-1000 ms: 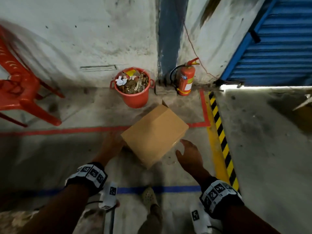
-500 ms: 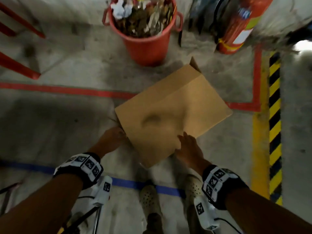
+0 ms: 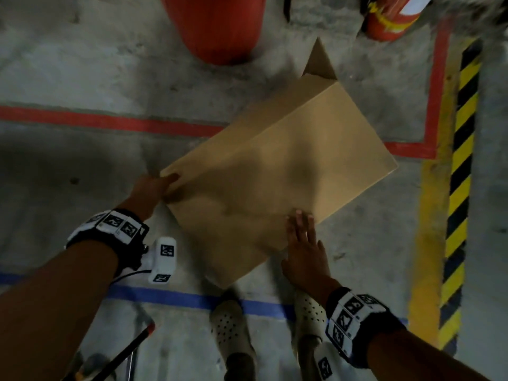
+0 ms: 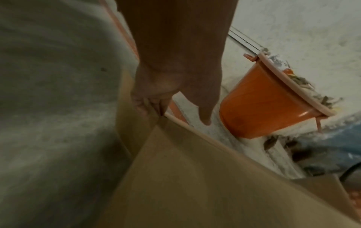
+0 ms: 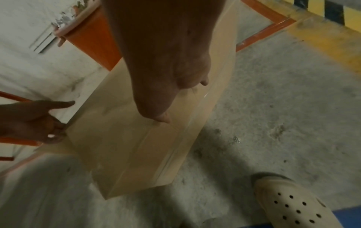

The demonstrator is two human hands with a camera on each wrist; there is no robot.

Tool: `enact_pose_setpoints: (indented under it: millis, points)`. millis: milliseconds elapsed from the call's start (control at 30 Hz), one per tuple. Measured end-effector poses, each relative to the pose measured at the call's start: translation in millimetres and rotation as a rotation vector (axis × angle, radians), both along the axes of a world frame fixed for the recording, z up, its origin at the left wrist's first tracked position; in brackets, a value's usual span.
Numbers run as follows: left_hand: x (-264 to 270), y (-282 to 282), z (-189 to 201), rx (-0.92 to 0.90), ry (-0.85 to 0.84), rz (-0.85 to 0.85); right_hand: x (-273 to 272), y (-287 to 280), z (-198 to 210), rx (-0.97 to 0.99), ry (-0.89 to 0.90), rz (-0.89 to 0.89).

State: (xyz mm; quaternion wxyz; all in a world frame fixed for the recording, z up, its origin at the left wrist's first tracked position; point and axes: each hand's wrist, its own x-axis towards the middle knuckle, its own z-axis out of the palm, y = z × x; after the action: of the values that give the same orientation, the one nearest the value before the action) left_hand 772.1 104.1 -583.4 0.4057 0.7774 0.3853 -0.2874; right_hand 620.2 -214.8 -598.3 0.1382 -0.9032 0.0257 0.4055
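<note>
A plain brown cardboard box (image 3: 275, 166) sits askew on the concrete floor in the middle of the head view. One small flap (image 3: 319, 61) sticks up at its far corner. My left hand (image 3: 162, 185) grips the box's left corner, thumb on top and fingers curled round the side edge; the left wrist view shows those fingers (image 4: 148, 104) on the corner of the box (image 4: 195, 177). My right hand (image 3: 301, 229) lies flat on the top near the near-right edge, fingers straight. In the right wrist view the right hand (image 5: 171, 86) rests against the box (image 5: 136, 146).
An orange bucket (image 3: 217, 26) and a red fire extinguisher (image 3: 390, 17) stand just beyond the box. Red tape (image 3: 110, 122), a yellow-black hazard stripe (image 3: 459, 188) and blue tape (image 3: 178, 298) mark the floor. My perforated shoes (image 3: 231, 331) are right behind the box.
My head has dropped closer to the box. The left hand has closed on the left corner, and the right hand has slid onto the top with its fingers flat.
</note>
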Motion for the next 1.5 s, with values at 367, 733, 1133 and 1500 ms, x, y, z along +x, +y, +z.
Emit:
enact_pose_setpoints:
  millis: [367,733,1133,1500]
  points:
    - [-41,-43,105,-0.336,0.05,0.077,1,17,115,0.093,0.114,-0.316]
    - [-104,-119,353,-0.365,-0.176,0.167,-54,40,352,0.191,-0.127,-0.318]
    - [-286,-95,563,-0.631,-0.522,0.287,-212,80,531,0.167,-0.525,-0.311]
    - [-441,-35,696,-0.583,-0.946,0.266,-316,142,619,0.191,-1.013,-0.253]
